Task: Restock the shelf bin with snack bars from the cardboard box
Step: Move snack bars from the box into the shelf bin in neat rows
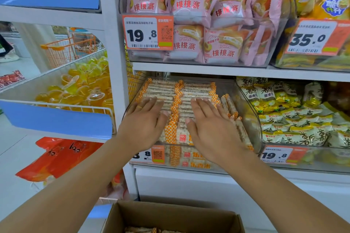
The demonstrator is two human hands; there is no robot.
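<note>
- Left hand [144,121] and right hand [210,125] lie flat, fingers straight, pressing the snack bars [176,98] level in the shelf bin [251,119]
- Next, I think: take more bars from the cardboard box [170,215]

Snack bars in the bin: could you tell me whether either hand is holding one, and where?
Nothing is held. The left hand and right hand lie flat, fingers straight, on the snack bars in the shelf bin.

White metal shelving [217,71] fills a brightly lit shop aisle; above its middle board sit pink pastry packs [197,24], with yellow bags [325,2] to their right. Left of the shelving, a wire basket [62,73] holds yellow jelly cups [85,89], and an orange trolley [66,51] stands behind it on pale floor [22,66]
</note>
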